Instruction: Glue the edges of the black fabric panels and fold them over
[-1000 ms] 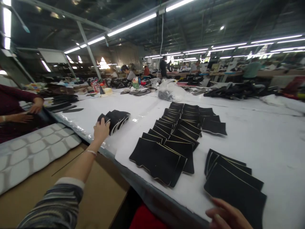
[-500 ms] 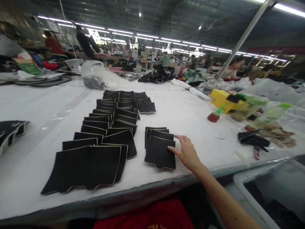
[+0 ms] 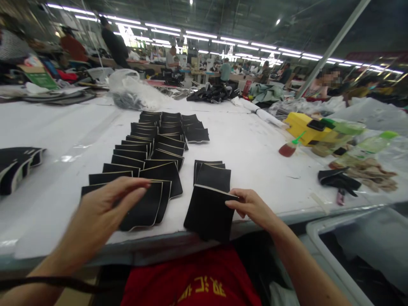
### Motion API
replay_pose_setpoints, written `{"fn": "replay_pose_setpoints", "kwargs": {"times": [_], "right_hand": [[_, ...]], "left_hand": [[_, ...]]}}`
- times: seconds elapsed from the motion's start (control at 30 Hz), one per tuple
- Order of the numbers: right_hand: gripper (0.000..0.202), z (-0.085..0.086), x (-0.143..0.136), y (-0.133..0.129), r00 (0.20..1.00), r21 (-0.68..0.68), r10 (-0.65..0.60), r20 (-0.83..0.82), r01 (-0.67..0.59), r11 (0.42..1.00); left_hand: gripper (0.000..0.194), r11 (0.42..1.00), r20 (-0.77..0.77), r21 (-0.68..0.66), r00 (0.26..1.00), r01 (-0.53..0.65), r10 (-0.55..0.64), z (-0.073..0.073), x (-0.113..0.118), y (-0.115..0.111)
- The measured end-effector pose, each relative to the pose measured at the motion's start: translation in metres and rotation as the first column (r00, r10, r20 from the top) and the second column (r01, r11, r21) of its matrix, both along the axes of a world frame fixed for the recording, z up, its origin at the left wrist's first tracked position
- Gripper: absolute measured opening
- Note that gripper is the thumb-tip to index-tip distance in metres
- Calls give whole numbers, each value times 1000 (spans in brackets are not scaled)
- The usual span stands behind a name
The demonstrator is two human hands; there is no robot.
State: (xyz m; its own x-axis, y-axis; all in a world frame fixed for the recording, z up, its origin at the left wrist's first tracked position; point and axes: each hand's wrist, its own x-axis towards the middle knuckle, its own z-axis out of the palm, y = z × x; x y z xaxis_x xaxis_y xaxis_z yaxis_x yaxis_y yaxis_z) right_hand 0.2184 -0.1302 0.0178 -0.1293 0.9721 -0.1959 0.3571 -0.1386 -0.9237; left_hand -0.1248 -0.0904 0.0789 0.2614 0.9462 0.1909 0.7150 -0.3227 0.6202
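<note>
My right hand (image 3: 250, 206) pinches a black panel (image 3: 208, 212) by its upper right corner, thumb on top. The panel is tilted, its lower edge over the table's front edge. Just behind it lie a few similar black panels (image 3: 215, 175), overlapping. My left hand (image 3: 111, 199) hovers over the front of the long left row of black panels (image 3: 143, 208), hiding part of them. Its fingers are stretched out, the thumb slightly apart, with nothing visible between them. The panels have pale edges and are fanned in overlapping columns.
On the white table (image 3: 248, 144) stand a red-filled squeeze bottle (image 3: 287, 148), a yellow box (image 3: 301, 127) and plastic bottles (image 3: 366, 148). A black cloth item (image 3: 339, 182) lies near the right edge. More dark panels (image 3: 19, 168) lie far left. A grey bin (image 3: 321, 238) stands lower right.
My right hand has lifted the front panel of the small stack and drawn it toward me. My left hand has come into view over the left row.
</note>
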Motion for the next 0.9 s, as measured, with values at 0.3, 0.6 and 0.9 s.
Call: {"fn": "replay_pose_setpoints", "kwargs": {"times": [0.3, 0.6, 0.9], "right_hand": [[16, -20, -27, -69, 983, -76, 181, -20, -182, 980], [12, -36, -27, -83, 982, -8, 180, 53, -180, 984], [20, -26, -56, -90, 870, 401, 68, 488, -293, 868]], "left_hand": [[32, 567, 206, -649, 835, 507, -511, -56, 89, -19], [27, 429, 301, -689, 769, 584, -565, -61, 90, -27], [22, 386, 398, -716, 795, 581, -458, -83, 90, -25]]}}
